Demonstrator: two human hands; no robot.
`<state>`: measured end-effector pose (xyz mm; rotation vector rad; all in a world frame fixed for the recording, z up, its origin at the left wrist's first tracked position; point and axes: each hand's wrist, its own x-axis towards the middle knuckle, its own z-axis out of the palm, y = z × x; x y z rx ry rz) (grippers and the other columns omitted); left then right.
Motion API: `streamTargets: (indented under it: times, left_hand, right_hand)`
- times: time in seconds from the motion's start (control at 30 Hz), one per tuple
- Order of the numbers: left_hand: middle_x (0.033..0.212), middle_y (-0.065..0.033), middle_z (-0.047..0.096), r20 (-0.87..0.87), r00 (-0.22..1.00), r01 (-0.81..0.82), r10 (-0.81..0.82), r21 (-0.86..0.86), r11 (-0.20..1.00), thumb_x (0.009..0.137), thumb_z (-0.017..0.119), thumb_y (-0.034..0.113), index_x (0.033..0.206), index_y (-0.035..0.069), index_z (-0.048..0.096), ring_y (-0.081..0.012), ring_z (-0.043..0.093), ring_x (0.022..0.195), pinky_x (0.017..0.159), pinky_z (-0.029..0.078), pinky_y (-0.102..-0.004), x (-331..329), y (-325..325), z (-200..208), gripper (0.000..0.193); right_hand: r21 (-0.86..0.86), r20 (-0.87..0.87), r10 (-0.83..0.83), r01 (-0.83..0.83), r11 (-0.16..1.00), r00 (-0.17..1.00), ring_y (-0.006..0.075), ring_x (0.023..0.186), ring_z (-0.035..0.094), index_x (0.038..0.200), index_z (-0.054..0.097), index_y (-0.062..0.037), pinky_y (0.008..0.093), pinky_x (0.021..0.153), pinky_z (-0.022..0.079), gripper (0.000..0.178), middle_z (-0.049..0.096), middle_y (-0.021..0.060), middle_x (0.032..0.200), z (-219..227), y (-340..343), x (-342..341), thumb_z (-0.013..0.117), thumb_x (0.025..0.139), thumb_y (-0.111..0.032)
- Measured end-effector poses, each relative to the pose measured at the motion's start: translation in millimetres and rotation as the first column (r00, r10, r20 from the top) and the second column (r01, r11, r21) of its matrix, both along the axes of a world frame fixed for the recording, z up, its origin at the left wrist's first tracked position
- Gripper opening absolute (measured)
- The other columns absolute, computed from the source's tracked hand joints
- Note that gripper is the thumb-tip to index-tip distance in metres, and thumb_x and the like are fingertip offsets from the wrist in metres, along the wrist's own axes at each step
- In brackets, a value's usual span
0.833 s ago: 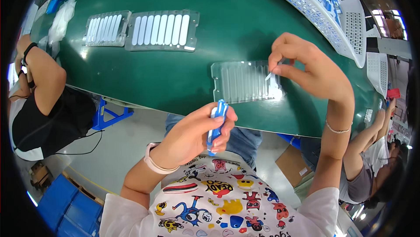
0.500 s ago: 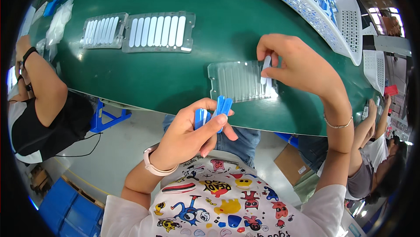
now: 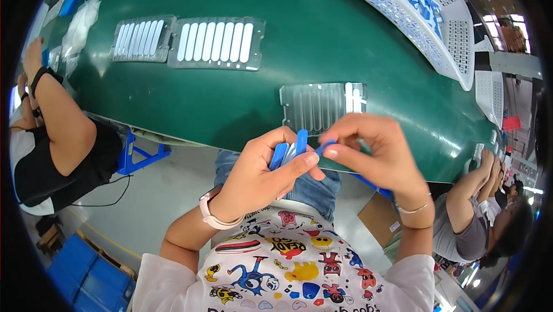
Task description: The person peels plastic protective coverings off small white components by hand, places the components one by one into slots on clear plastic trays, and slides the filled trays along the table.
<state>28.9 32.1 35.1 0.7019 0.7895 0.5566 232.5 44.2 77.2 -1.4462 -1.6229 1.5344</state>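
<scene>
My left hand [image 3: 268, 165] is closed around several flat, round-ended strips [image 3: 280, 155], blue and white, which stick up between thumb and fingers. Close beside it, my right hand [image 3: 371, 148] pinches a small blue strip [image 3: 326, 146] between thumb and fingertips. Just beyond both hands lies a clear plastic tray [image 3: 286, 110] with long parallel slots. White strips [image 3: 349, 96] sit in its right end, while the slots to the left show no strips. Part of the tray's near right edge is hidden by my right hand.
Two clear trays, one nearer [image 3: 260, 46] and one farther left [image 3: 113, 53], hold rows of white strips. A white perforated basket [image 3: 397, 21] of blue and white pieces stands at the far right. People sit on both sides of the green table [image 3: 230, 90].
My right hand has moved from the tray toward my left hand. The white strip it held now lies in the tray's right end, and it pinches a blue strip instead.
</scene>
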Motion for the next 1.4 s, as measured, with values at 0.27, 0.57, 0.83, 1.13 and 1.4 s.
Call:
streamTargets:
  times: [0.27,0.57,0.83,1.13,1.4]
  left_hand:
    - [0.090,-0.0098,0.064,0.052,0.998,-0.035,0.039,-0.091,0.995,0.098,0.045,0.019,0.113,0.001,0.055,-0.0022,0.040,0.050,0.045,0.032,-0.0167,-5.4,4.9,-5.5,0.026]
    - [0.085,-0.0062,0.066,-0.072,0.997,-0.017,0.019,0.029,0.999,0.098,0.047,0.018,0.111,0.001,0.057,-0.0004,0.036,0.050,0.045,0.031,-0.0163,-1.7,4.7,-3.1,0.024]
    - [0.083,-0.0049,0.067,-0.162,0.986,-0.010,0.034,0.145,0.989,0.096,0.051,0.018,0.100,-0.001,0.058,-0.0001,0.041,0.052,0.046,0.033,-0.0159,2.6,1.9,-7.4,0.020]
    - [0.079,-0.0031,0.067,-0.300,0.950,0.098,-0.082,0.038,0.994,0.094,0.054,0.019,0.092,0.001,0.059,0.0000,0.042,0.054,0.049,0.034,-0.0169,1.0,9.7,0.2,0.018]
    - [0.073,-0.0021,0.064,-0.248,0.964,0.126,-0.096,0.107,0.986,0.092,0.058,0.018,0.093,0.001,0.060,-0.0010,0.047,0.060,0.054,0.037,-0.0182,3.8,7.2,9.2,0.017]
  right_hand:
    - [0.805,0.502,-0.379,-0.259,0.533,0.778,0.0251,0.083,0.054,0.083,0.067,-0.0072,0.0352,0.071,0.043,0.021,0.063,0.0060,0.103,-18.3,-3.5,28.2,0.073,0.064,0.000]
    - [0.719,0.676,-0.391,-0.440,0.538,0.625,0.0209,0.101,0.049,0.087,0.068,-0.0113,0.0379,0.081,0.028,0.025,0.061,0.0016,0.114,-43.1,-28.3,16.4,0.075,0.067,-0.024]
    - [0.689,0.662,-0.365,-0.341,0.640,0.655,0.0254,0.107,0.045,0.089,0.070,-0.0130,0.0387,0.086,0.026,0.033,0.056,0.0047,0.125,-38.1,-18.7,26.9,0.071,0.070,-0.040]
    - [0.621,0.700,-0.314,-0.329,0.712,0.642,0.0275,0.113,0.042,0.096,0.070,-0.0122,0.0402,0.086,0.026,0.037,0.055,0.0074,0.126,-35.6,-37.6,22.7,0.074,0.069,-0.037]
    - [0.052,-0.186,-0.240,0.253,0.966,0.953,0.0144,0.079,0.060,0.109,0.065,-0.0010,0.0254,0.065,0.049,0.025,0.064,0.0112,0.099,-28.0,-33.3,2.6,0.054,0.088,0.004]
